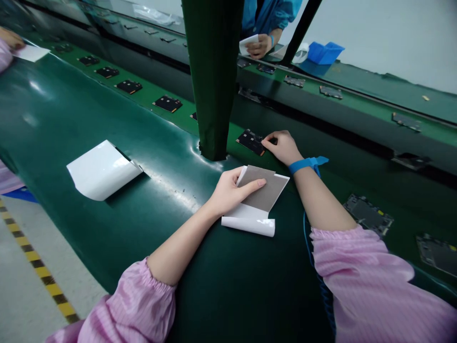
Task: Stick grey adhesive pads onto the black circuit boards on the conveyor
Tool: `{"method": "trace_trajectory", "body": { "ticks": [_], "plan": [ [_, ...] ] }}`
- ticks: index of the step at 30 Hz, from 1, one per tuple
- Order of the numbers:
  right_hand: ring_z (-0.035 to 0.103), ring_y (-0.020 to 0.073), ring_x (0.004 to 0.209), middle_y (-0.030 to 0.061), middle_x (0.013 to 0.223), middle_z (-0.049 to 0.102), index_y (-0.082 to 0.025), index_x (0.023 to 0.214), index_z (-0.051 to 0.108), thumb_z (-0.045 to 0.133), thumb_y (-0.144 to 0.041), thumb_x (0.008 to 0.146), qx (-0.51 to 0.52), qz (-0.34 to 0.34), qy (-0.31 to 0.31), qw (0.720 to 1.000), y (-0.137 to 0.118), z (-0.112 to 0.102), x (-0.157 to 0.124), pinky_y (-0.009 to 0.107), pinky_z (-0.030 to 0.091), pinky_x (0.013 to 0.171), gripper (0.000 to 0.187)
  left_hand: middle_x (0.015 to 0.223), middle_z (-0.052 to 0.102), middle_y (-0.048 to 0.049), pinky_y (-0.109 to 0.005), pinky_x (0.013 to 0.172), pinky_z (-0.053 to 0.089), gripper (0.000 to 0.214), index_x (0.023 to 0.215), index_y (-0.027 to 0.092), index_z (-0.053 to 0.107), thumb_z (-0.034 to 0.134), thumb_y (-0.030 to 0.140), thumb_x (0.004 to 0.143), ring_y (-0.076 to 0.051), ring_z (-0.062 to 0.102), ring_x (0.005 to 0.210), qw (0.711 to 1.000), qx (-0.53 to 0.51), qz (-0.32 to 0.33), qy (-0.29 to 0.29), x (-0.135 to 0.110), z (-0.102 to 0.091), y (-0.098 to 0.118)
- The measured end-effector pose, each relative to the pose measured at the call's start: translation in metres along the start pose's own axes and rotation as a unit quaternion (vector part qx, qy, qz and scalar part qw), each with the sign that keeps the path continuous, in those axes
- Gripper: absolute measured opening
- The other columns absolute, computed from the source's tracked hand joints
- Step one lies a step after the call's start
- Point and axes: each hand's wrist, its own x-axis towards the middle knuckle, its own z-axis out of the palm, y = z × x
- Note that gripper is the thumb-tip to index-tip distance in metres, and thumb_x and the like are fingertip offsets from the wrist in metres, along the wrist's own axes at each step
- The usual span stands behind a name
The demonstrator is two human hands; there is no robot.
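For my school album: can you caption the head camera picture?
Left hand holds a grey sheet; right hand touches a black circuit board.

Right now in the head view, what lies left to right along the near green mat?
Curled white sheet → left hand → grey sheet on its white backing → right hand → circuit board.
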Motion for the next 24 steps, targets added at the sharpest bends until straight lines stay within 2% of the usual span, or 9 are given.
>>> {"method": "trace_trajectory", "body": {
  "ticks": [4,7,10,12,15,18,21,23,24],
  "plan": [
    [0.061,0.0263,0.088,0.0134,0.105,0.063,-0.016,0.106,0.062,0.063,-0.038,0.074,0.03,0.073,0.024,0.997,0.008,-0.009,-0.005,0.046,0.049,0.083,0.038,0.088,0.073,-0.0053,-0.026,0.065,0.052,0.029,0.092,0.017,0.071,0.072,0.042,0.075,-0.019,0.067,0.081,1.0,0.005,-0.004,0.0,0.0,0.0,-0.001],
    [0.061,0.0271,0.095,0.0126,0.104,0.065,-0.017,0.101,0.066,0.058,-0.045,0.079,0.044,0.031,-0.024,0.998,0.013,-0.023,-0.018,0.046,0.048,0.088,0.036,0.087,0.073,-0.0049,-0.026,0.065,0.051,0.029,0.091,0.017,0.071,0.072,0.042,0.075,-0.019,0.067,0.081,1.0,0.008,-0.005,0.002,0.0,-0.001,-0.002],
    [0.056,0.0322,0.112,0.015,0.114,0.062,-0.017,0.102,0.068,0.071,-0.053,0.067,0.004,-0.017,-0.046,0.999,0.011,-0.031,-0.035,0.048,0.044,0.097,0.05,0.087,0.073,-0.0048,-0.026,0.066,0.052,0.03,0.092,0.018,0.071,0.072,0.042,0.075,-0.02,0.067,0.081,1.0,0.007,-0.002,0.001,0.0,-0.001,-0.003],
    [0.054,0.0343,0.116,0.017,0.119,0.06,-0.016,0.101,0.069,0.076,-0.053,0.062,-0.024,-0.023,-0.032,0.999,0.007,-0.032,-0.045,0.049,0.042,0.1,0.054,0.087,0.073,-0.005,-0.026,0.066,0.052,0.03,0.091,0.017,0.071,0.072,0.042,0.075,-0.02,0.067,0.081,1.0,0.008,-0.002,0.002,0.0,-0.001,-0.003],
    [0.057,0.0343,0.11,0.0165,0.117,0.06,-0.017,0.095,0.069,0.077,-0.051,0.061,-0.041,-0.009,-0.013,0.999,-0.003,-0.042,-0.051,0.05,0.045,0.096,0.048,0.086,0.072,-0.0053,-0.026,0.066,0.051,0.031,0.091,0.016,0.071,0.073,0.042,0.074,-0.019,0.066,0.079,1.0,0.01,-0.001,0.005,0.0,-0.001,-0.002],
    [0.056,0.0336,0.111,0.0154,0.115,0.06,-0.017,0.094,0.069,0.075,-0.049,0.063,-0.051,0.0,0.019,0.999,-0.015,-0.073,-0.054,0.048,0.046,0.096,0.045,0.086,0.072,-0.0051,-0.025,0.065,0.051,0.031,0.091,0.015,0.071,0.073,0.042,0.074,-0.018,0.066,0.078,1.0,0.005,0.002,0.009,0.0,-0.002,-0.001],
    [0.051,0.0354,0.12,0.0183,0.121,0.057,-0.015,0.099,0.068,0.071,-0.049,0.067,-0.076,-0.007,0.084,0.994,-0.026,-0.105,-0.057,0.047,0.044,0.099,0.047,0.087,0.073,-0.0051,-0.025,0.065,0.051,0.032,0.092,0.016,0.071,0.072,0.042,0.074,-0.018,0.066,0.079,1.0,0.001,0.002,0.002,0.0,-0.002,-0.001],
    [0.049,0.0377,0.122,0.0185,0.128,0.052,-0.017,0.1,0.067,0.069,-0.053,0.068,-0.097,-0.005,0.097,0.991,-0.028,-0.111,-0.059,0.05,0.046,0.097,0.048,0.088,0.073,-0.0053,-0.025,0.065,0.051,0.032,0.092,0.016,0.071,0.072,0.042,0.074,-0.019,0.066,0.079,1.0,0.002,0.001,0.0,0.001,-0.002,-0.002],
    [0.049,0.039,0.122,0.0179,0.13,0.051,-0.018,0.099,0.068,0.068,-0.055,0.069,-0.108,-0.001,0.08,0.991,-0.027,-0.108,-0.058,0.051,0.047,0.094,0.048,0.088,0.073,-0.0053,-0.025,0.065,0.051,0.031,0.091,0.016,0.071,0.072,0.042,0.074,-0.019,0.066,0.079,1.0,0.004,0.0,0.002,0.001,-0.002,-0.002]
  ]
}}
